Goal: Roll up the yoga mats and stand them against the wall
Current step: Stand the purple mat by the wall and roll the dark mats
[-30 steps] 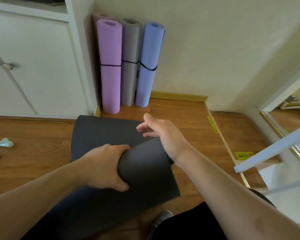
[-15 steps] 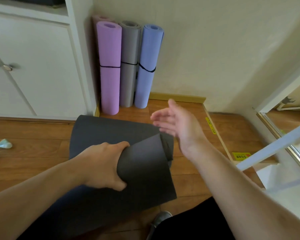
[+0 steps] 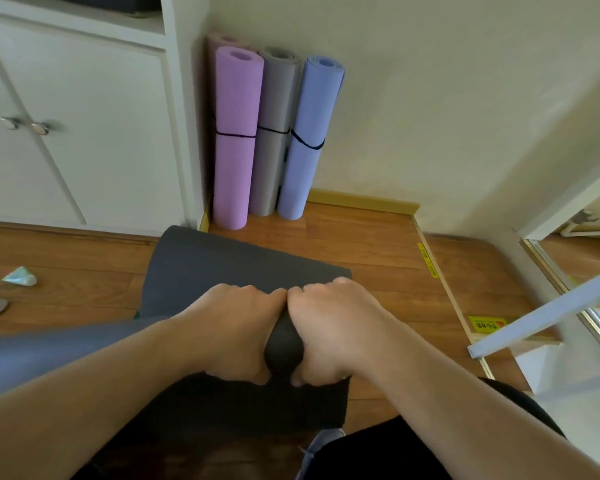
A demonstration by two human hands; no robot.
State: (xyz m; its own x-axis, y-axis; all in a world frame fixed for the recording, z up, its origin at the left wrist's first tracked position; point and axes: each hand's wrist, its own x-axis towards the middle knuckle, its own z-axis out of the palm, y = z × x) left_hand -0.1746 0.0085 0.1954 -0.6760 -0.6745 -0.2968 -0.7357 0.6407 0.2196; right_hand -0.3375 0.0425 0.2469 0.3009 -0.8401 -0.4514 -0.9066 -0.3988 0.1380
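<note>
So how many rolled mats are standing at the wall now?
4 at least: a purple mat beside the cabinet, a pink mat mostly hidden behind it, a grey mat in the middle, and a blue mat on the right. More may be hidden behind them.

Bare arms, dark clothing below

Both forearms are sleeveless down to the hands [image 3: 284,332]; black trousers [image 3: 395,448] show at five o'clock, with a grey shoe [image 3: 321,441] beside them.
</note>
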